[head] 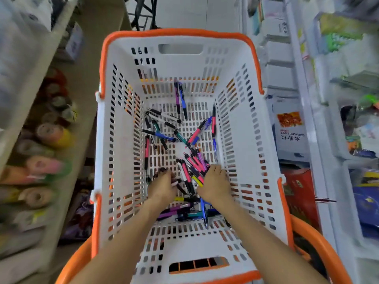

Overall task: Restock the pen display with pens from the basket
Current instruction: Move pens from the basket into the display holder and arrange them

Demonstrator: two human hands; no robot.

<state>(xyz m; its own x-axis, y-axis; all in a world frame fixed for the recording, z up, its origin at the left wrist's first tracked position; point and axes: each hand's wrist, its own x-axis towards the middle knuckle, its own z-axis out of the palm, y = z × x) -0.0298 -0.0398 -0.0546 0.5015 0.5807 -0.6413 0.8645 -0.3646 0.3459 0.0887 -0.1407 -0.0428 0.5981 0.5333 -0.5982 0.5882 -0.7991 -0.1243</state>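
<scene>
Pens (180,138) lie scattered in the basket (235,64). Tape rolls (51,134) sit on shelves left of the basket. Paper packs (291,124) stand right of it.

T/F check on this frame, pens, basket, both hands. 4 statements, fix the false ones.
1. Both hands are inside the basket. True.
2. The left hand is lifted clear above the rim. False: it is down among the pens on the basket floor.
3. The right hand grips a bunch of pens. True.
4. The basket has a blue rim. False: the rim is orange, the walls white and slotted.
</scene>
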